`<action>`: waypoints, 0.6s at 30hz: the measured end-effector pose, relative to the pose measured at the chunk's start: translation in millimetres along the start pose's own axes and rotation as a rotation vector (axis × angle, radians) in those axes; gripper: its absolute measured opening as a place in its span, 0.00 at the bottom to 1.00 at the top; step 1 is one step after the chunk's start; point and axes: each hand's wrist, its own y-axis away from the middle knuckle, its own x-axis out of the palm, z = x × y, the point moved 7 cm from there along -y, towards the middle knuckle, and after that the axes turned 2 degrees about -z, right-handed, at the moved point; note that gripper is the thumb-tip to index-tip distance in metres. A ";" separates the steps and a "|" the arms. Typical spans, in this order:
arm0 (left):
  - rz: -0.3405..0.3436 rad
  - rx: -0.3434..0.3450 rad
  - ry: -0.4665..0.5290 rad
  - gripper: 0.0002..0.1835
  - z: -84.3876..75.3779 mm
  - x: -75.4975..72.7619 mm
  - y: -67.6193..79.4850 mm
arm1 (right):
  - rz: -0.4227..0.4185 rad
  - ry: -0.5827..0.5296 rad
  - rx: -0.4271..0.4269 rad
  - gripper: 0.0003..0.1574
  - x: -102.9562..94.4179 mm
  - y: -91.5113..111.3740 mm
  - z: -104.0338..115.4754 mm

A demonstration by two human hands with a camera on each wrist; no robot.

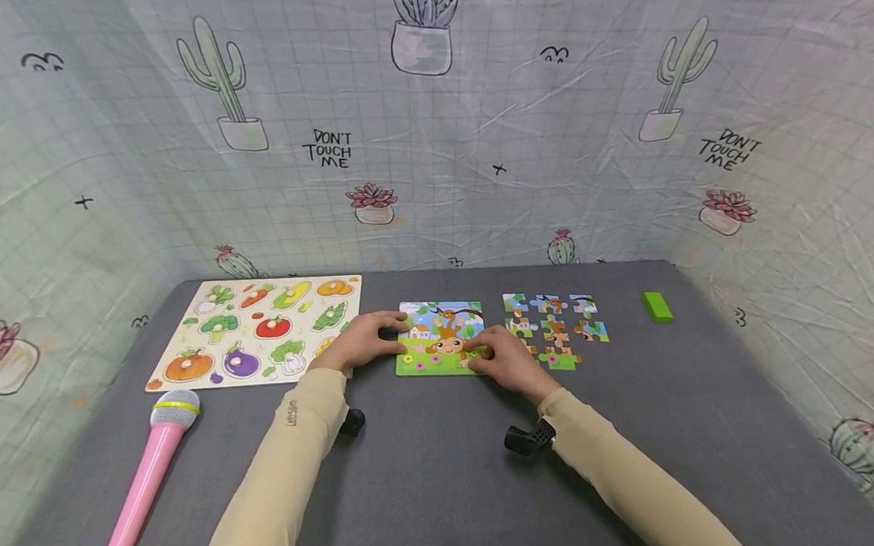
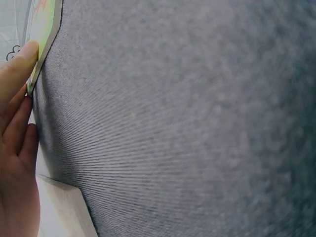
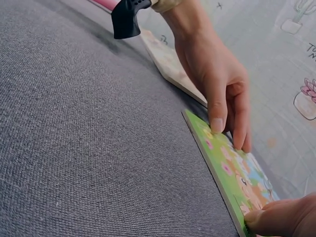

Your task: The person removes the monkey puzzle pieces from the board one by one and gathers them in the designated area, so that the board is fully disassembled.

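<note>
A small puzzle board [image 1: 431, 368] with a monkey picture and a green lower border lies on the table between the hands. My left hand [image 1: 366, 338] rests at its left edge, thumb and fingers spread along the border; the right wrist view shows the thumb [image 3: 217, 123] on the board's face. My right hand [image 1: 516, 362] is at the board's lower right corner, thumb and index finger close together on a puzzle piece there, which they mostly cover. Loose puzzle pieces [image 1: 560, 357] with monkey and branch parts lie in rows just right of this hand.
A cream board [image 1: 244, 377] with vegetable pictures lies at the back left, partly behind the left wrist. In front of it is a pink toy microphone [image 1: 149, 474]. A green block [image 1: 658, 307] sits at the far right. Printed curtains [image 1: 446, 180] enclose the grey table [image 1: 435, 490].
</note>
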 end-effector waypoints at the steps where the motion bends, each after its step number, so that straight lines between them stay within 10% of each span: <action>1: 0.003 0.001 -0.006 0.23 -0.1 -0.1 0.0 | 0.005 0.005 -0.001 0.17 0.0 -0.4 0.3; 18: 0.029 -0.003 -0.017 0.23 -1.9 -0.2 0.0 | 0.053 0.022 -0.056 0.13 -0.5 -3.1 4.6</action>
